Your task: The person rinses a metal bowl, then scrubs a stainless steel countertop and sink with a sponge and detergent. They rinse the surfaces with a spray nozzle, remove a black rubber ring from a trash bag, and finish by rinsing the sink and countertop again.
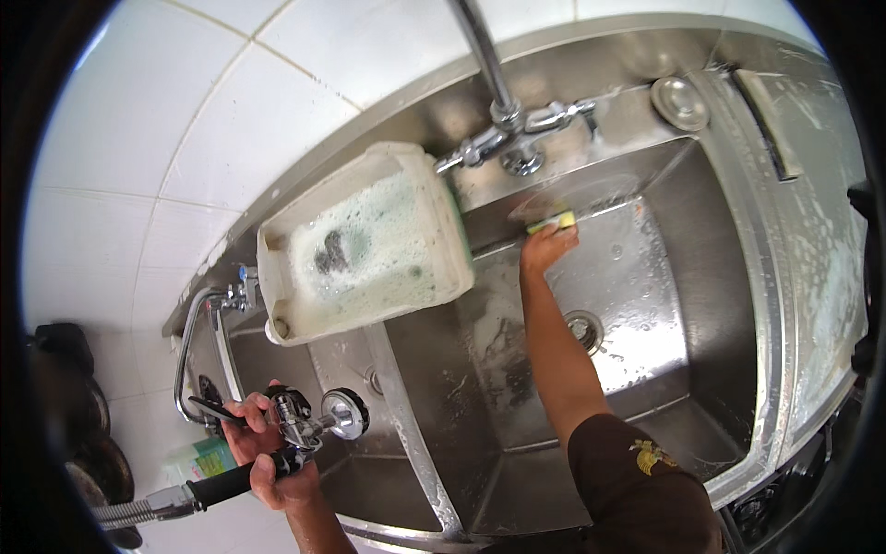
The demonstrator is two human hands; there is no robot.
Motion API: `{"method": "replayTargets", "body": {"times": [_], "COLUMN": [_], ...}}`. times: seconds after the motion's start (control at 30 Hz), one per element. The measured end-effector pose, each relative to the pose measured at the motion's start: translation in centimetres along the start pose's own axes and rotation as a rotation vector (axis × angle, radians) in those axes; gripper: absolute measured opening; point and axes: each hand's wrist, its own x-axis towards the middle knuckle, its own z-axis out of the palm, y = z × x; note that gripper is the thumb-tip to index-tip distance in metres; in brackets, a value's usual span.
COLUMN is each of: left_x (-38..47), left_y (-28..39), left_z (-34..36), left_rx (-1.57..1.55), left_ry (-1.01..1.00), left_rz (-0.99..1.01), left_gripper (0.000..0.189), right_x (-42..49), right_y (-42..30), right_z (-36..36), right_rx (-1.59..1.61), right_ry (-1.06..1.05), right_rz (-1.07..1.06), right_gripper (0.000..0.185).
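My left hand (273, 447) grips the black handle of a pre-rinse spray valve (297, 422) on a metal hose, its round spray head (345, 413) over the left sink basin. Inside the right basin, my right hand (550, 246) presses a yellow and green sponge (554, 222) against the upper part of the stainless steel basin (623, 277), near the back wall. Wet streaks mark the basin, and its round drain (583, 332) shows beside my right forearm. A white plastic tub (457, 270) of foamy water rests across the back of the sinks, with a dark scouring pad (332, 253) in the suds.
A wall faucet (512, 131) stands behind the basins. A round metal lid (680, 104) lies on the back ledge, and a long flat-bladed tool (765, 124) on the right drainboard (824, 228). A smaller faucet (183, 360), a plastic bottle (208, 458) and dark pans (104, 464) are at the left.
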Motion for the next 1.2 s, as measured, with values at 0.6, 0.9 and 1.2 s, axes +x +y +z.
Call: {"method": "replayTargets", "body": {"times": [0.6,0.9,1.2], "left_x": [0.0,-0.5,0.0], "left_y": [-1.2,-0.6,-0.6], "left_z": [-0.5,-1.1,-0.6], "left_rx": [0.073,0.060,0.062], "left_ry": [0.025,0.060,0.058], "left_rz": [0.015,0.014,-0.007], "left_gripper": [0.074,0.076,0.075], "right_x": [-4.9,-2.4,1.0], "right_y": [-10.5,3.1,3.0], "right_z": [-2.5,-0.1,-7.9], "right_rx": [0.161,-0.085,-0.834], "right_ry": [0.097,-0.104,-0.975], "right_rz": [-0.638,-0.387,-0.716], "right_gripper": [0.052,0.072,0.036]}}
